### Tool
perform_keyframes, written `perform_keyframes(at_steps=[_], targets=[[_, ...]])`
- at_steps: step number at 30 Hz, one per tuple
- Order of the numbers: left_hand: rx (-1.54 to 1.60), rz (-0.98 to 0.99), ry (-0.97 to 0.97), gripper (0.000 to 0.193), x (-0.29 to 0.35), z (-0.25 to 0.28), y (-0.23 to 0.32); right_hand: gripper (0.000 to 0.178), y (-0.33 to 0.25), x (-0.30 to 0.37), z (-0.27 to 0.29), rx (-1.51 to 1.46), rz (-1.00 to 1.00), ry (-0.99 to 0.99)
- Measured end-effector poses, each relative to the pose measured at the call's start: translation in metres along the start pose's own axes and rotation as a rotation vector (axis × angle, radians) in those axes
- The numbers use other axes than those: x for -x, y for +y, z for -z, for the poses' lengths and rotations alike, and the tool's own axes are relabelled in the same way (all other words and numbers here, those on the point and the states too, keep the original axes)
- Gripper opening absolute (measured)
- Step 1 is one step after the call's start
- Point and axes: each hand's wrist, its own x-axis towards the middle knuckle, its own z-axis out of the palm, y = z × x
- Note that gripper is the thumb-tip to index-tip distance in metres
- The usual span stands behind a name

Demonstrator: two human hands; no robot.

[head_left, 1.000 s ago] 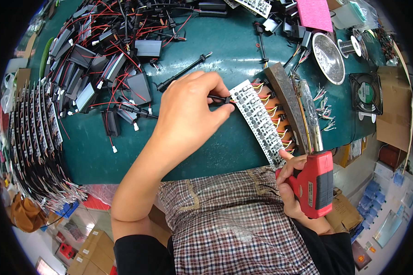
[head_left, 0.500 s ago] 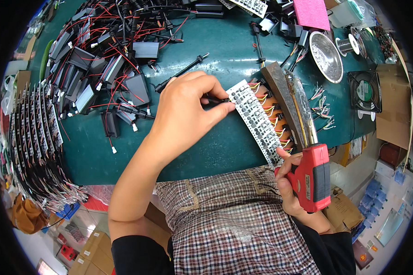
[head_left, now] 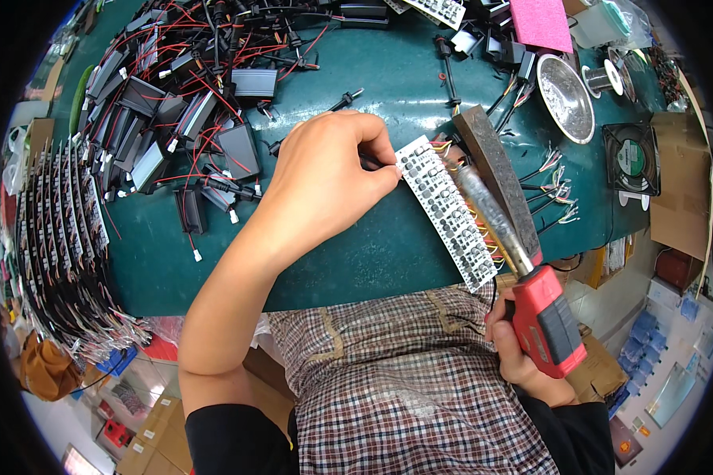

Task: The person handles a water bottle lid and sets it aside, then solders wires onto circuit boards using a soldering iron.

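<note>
My left hand [head_left: 325, 178] pinches a black cable [head_left: 370, 161] at the upper left edge of a white circuit board strip [head_left: 445, 210]. Most of that cable is hidden by my fingers. Rows of dark components cover the strip, and red, yellow and white wires come off its right side. My right hand [head_left: 515, 348] is wrapped round a red and black soldering gun [head_left: 550, 321]. Its metal barrel slants up over the wires, with the tip near the strip's upper end. A dark bar [head_left: 499, 170] lies just right of the strip. Another black cable [head_left: 345, 101] lies behind my left hand.
Black housings with red wires [head_left: 238, 150] are heaped at the back left. Wired board strips [head_left: 59, 214] stack along the left edge. Right of the bar are stripped cable ends [head_left: 558, 190], a metal bowl [head_left: 565, 99], a solder spool [head_left: 602, 79] and a fan [head_left: 631, 158].
The soldering gun has swung left, its barrel passing from over the bar to over the strip's wires. My right fingers have left the strip's lower end. My left hand has shifted only slightly.
</note>
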Motion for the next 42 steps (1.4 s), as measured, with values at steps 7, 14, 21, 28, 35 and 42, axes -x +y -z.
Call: perform_keyframes(at_steps=[7,14,21,28,35,42], targets=[[-0.027,-0.013,0.032,0.016,0.003,-0.002,0.002,0.023,0.014,-0.005,-0.01,0.055,0.165,0.018],[-0.02,-0.008,0.056,0.014,0.004,-0.005,0.001,0.021,0.011,-0.012,-0.014,0.035,0.137,-0.002],[-0.007,-0.027,0.089,0.011,0.003,-0.007,-0.001,0.017,0.01,-0.014,-0.018,0.013,0.146,0.018],[-0.003,-0.023,0.093,0.011,0.003,-0.007,0.0,0.011,0.003,-0.009,-0.011,-0.007,0.083,0.007],[-0.011,-0.009,0.083,0.012,0.004,-0.006,0.003,0.01,0.0,-0.006,-0.006,-0.053,0.026,0.004],[-0.031,0.023,0.052,0.015,0.005,-0.004,0.005,0.011,0.003,-0.008,-0.007,-0.064,0.074,0.02]])
